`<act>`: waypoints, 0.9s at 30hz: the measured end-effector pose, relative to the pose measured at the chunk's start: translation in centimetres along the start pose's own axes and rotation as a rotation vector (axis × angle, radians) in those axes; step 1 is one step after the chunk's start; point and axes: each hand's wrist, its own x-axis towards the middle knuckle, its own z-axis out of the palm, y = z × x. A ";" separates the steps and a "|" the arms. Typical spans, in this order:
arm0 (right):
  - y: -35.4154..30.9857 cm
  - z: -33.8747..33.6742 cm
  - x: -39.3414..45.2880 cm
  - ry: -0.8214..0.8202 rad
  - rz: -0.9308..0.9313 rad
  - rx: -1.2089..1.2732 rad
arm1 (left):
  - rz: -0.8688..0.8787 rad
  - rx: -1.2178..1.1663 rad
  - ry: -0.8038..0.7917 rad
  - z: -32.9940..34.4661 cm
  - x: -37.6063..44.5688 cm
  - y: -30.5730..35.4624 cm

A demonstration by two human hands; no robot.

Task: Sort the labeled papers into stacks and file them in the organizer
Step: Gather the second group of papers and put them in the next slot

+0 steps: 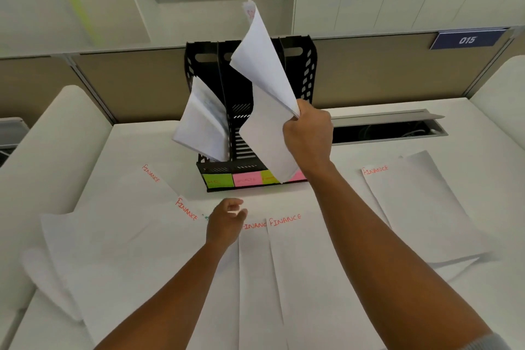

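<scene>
White sheets marked FINANCE in red (284, 220) lie spread across the table (355, 196) nearest me, several overlapping on the left, two side by side in the middle and another pile off to the right (420, 207). My left hand (225, 220) hovers just above the middle sheets, its fingers (237, 203) loosely curled and holding nothing that I can see. Farther out, my right hand (308, 133) is raised over the table, gripping a sorted stack of papers (267, 88) by its lower corner, so the sheets stand up tilted and fan out in front of the black organizer (308, 65). The organizer sits at the back of the table; its left compartment already holds a leaning bundle of papers (201, 122), and green and pink sticky labels (247, 179) run along its front edge, their writing too faint for me to read. I judge this to be the filing step: the next move calls for squaring the stack, matching it to the right label, then lowering it upright into a free compartment. After that, the FINANCE sheets need gathering.
</scene>
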 end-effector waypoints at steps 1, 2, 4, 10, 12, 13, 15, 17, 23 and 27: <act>-0.4 0.7 0.0 0.012 0.005 0.008 | -0.002 0.035 -0.028 0.1 0.0 -0.4; -0.7 1.5 0.1 0.021 0.010 0.018 | -0.004 0.076 -0.055 0.2 0.0 -0.6; -1.2 3.1 0.2 0.028 0.020 0.042 | -0.003 0.175 -0.110 0.5 0.1 -1.1; -2.0 8.1 1.3 0.043 0.025 0.085 | 0.015 0.319 -0.125 0.7 1.0 -1.5; -2.0 9.7 1.8 0.048 0.028 0.095 | 0.010 0.316 -0.120 0.5 1.5 -1.6; -1.9 10.4 1.9 0.052 0.031 0.109 | 0.009 0.310 -0.123 0.4 1.7 -1.6; -1.8 11.8 2.2 0.044 0.033 0.202 | 0.007 0.290 -0.133 0.3 2.0 -1.7; -1.7 13.2 2.2 0.009 0.025 0.350 | -0.001 0.267 -0.150 0.2 2.2 -1.8; 0.5 16.8 1.8 -0.334 0.222 0.478 | -0.029 0.232 -0.194 0.1 2.5 -2.4; 2.5 17.6 1.9 -0.527 0.304 0.342 | -0.039 0.212 -0.192 -0.1 2.7 -2.7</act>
